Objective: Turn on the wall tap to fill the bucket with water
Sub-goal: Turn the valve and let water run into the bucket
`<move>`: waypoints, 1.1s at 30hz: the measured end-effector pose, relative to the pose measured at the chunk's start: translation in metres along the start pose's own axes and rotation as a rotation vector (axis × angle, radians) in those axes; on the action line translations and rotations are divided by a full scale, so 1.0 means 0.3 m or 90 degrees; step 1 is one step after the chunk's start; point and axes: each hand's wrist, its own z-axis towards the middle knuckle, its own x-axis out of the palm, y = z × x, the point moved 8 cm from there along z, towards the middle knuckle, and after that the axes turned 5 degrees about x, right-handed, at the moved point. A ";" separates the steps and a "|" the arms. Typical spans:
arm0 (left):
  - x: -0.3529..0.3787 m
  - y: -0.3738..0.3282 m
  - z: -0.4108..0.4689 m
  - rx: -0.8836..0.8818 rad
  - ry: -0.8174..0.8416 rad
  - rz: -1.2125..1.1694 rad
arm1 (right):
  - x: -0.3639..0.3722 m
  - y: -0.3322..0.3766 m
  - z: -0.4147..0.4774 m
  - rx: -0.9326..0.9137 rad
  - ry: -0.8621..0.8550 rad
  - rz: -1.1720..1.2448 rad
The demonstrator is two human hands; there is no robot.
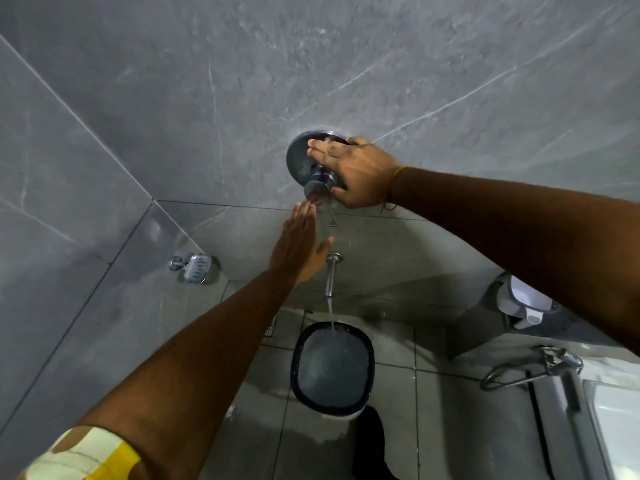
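Right hand (360, 174) on tap (313, 168) (fingers flat)

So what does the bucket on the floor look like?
The bucket has a dark rim around a rounded, squarish opening, with a paler outside showing at its lower edge. It stands upright on the tiled floor, directly under the wall spout. A thin stream of water falls just inside its far rim. No hand touches it.
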 end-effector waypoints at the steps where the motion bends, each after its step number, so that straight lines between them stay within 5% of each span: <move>1: -0.001 -0.001 0.000 0.002 0.000 0.000 | 0.001 0.002 0.001 0.000 0.002 0.000; 33: 0.001 0.010 0.006 0.015 -0.007 0.012 | 0.018 0.005 0.017 -0.026 0.027 -0.061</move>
